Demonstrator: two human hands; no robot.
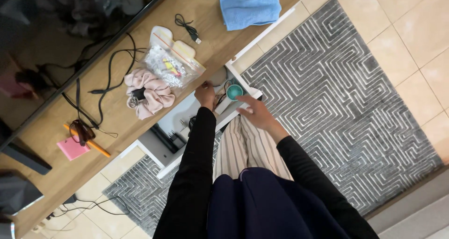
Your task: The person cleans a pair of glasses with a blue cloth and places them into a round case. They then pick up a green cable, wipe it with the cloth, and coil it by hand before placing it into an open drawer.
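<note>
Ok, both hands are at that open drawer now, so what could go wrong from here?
The left hand reaches deep inside the open drawer beside a teal mini fan and loose cables; fingers could snag a cable and drag things out. The right hand rests on the drawer front, so pushing it shut might pinch the left hand. The plastic bag sits near the desk edge above and could slip in.

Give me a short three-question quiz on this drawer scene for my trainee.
1. True or false: the white drawer under the wooden desktop is pulled open.
2. Which hand rests on the drawer's front edge beside the teal mini fan? A left hand, B right hand.
3. What lies on the desktop next to the clear zip bag?

Key: 1 true. 2 B. 3 a pink scrunchie.
</note>
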